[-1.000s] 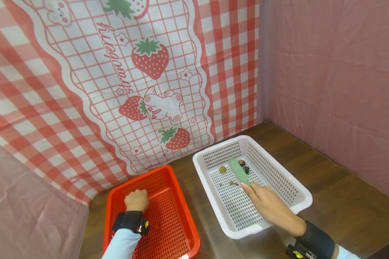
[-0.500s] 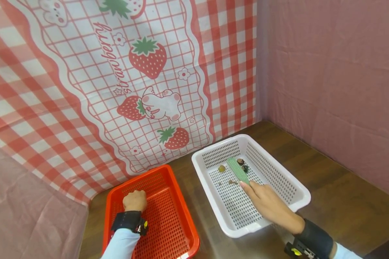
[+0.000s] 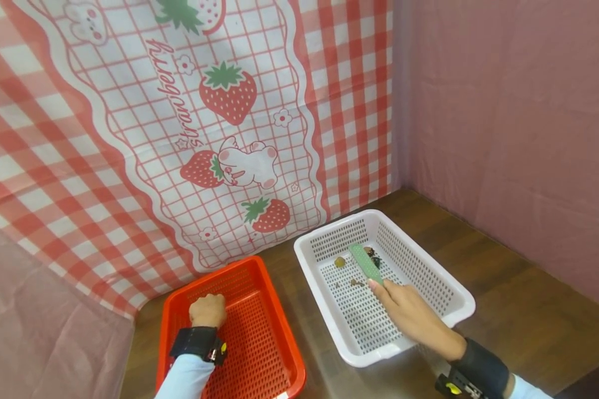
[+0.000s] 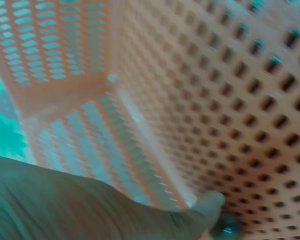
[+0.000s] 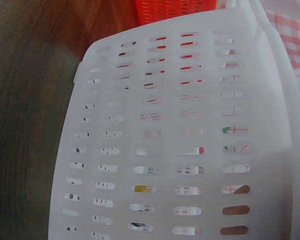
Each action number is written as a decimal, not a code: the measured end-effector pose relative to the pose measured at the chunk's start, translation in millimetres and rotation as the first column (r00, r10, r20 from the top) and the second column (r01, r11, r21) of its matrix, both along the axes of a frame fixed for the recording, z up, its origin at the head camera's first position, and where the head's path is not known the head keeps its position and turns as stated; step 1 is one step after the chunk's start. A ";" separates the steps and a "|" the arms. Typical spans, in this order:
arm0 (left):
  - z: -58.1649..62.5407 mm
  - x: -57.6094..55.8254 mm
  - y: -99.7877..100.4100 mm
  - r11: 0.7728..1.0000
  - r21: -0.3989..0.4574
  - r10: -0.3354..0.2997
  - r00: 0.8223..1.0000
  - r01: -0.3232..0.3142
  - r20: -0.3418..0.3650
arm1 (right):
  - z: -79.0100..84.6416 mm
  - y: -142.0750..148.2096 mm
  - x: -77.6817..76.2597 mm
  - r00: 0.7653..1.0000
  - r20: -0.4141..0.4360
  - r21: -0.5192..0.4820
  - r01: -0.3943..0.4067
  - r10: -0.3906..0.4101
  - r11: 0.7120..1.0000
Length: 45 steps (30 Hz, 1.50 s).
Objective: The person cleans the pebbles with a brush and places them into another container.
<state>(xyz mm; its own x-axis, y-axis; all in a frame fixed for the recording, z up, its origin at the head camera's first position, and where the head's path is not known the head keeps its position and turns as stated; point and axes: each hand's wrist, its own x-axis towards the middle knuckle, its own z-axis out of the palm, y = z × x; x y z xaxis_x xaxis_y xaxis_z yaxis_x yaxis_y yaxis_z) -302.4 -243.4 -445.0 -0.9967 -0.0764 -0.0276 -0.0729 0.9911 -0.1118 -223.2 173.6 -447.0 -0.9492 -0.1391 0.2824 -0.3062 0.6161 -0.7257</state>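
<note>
wood tabletop point(image 3: 519, 310); right-hand fingers point(image 3: 382, 295) grip green strip point(image 3: 365, 262)

Strawberry cloth point(image 3: 239, 127) behind a brown wooden surface point(image 3: 519, 288)

The upright cloth carries a strawberry print bordered by red-and-white checks. A wrinkled pink sheet point(image 3: 489, 127) hangs at the right; a second pink sheet point(image 3: 55, 327) shows at the left.

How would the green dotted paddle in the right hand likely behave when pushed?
The green dotted paddle looks stiff, extending straight from the right hand without visible bend. Its flat shape suggests it would slide rather than roll. It is probably light, being slim.
</note>
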 end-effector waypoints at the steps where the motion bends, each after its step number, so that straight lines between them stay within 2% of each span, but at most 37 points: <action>1: 2.1 -0.1 3.2 1.000 -0.004 -0.025 0.999 0.025 -0.021 | -0.2 0.3 1.0 1.000 0.006 0.004 0.004 -0.004 1.000; 4: 12.4 -4.2 16.7 0.995 -0.002 -0.099 0.990 0.099 -0.103 | 0.4 1.7 4.0 1.000 0.023 0.005 0.021 -0.021 1.000; 7: 25.9 -14.6 35.3 0.988 0.035 -0.140 0.975 0.148 -0.174 | 1.7 2.9 5.7 0.999 0.029 -0.007 0.039 -0.039 0.999; 9: 35.8 -22.4 50.4 0.980 0.088 -0.156 0.962 0.179 -0.223 | 2.8 3.1 6.0 0.998 0.031 -0.022 0.055 -0.054 0.998; 11: 45.4 -29.1 67.4 0.959 0.162 -0.182 0.945 0.231 -0.272 | 3.5 2.7 5.9 0.998 0.032 -0.041 0.064 -0.062 0.997; 14: 56.9 -37.1 95.6 0.902 0.246 -0.257 0.899 0.355 -0.356 | 3.3 0.7 5.2 0.996 0.036 -0.055 0.078 -0.076 0.995; 17: 63.3 -47.8 127.8 0.820 0.284 -0.380 0.844 0.496 -0.378 | 2.5 -0.7 3.7 0.996 0.040 -0.073 0.082 -0.079 0.994; 19: 64.1 -56.1 149.8 0.767 0.304 -0.461 0.815 0.565 -0.349 | 1.6 -1.6 2.9 0.996 0.047 -0.078 0.084 -0.080 0.993; 20: 64.3 -60.0 160.1 0.744 0.321 -0.495 0.806 0.586 -0.323 | 1.4 -2.2 2.8 0.996 0.048 -0.081 0.083 -0.079 0.993; 22: 64.4 -67.1 179.2 0.713 0.348 -0.545 0.793 0.609 -0.273 | 0.8 -3.6 2.8 0.996 0.042 -0.085 0.078 -0.075 0.993; 23: 64.3 -70.1 187.7 0.704 0.365 -0.556 0.793 0.609 -0.250 | 0.4 -4.3 3.0 0.997 0.036 -0.087 0.072 -0.069 0.994; 25: 63.6 -76.2 203.7 0.700 0.388 -0.562 0.798 0.599 -0.218 | -0.3 -4.9 3.7 0.998 0.017 -0.087 0.062 -0.061 0.994; 30: 55.5 -93.0 236.9 0.722 0.364 -0.566 0.805 0.588 -0.179 | -0.8 -1.5 6.0 0.997 -0.008 -0.096 0.071 -0.072 0.993; 33: 46.5 -99.9 245.9 0.752 0.315 -0.567 0.812 0.579 -0.140 | -0.3 -1.8 6.6 0.997 -0.011 -0.100 0.078 -0.080 0.992; 39: 30.1 -102.7 252.3 0.814 0.285 -0.527 0.850 0.506 -0.003 | 1.6 -5.2 5.9 0.999 0.005 -0.113 0.032 -0.032 0.993; 42: 24.5 -102.9 254.4 0.814 0.302 -0.528 0.849 0.497 0.029 | 0.8 -4.9 6.5 1.000 0.016 -0.122 0.025 -0.023 0.992; 45: 21.4 -104.6 259.4 0.788 0.350 -0.549 0.836 0.506 0.028 | -1.0 -2.8 7.9 0.999 0.021 -0.129 0.033 -0.030 0.991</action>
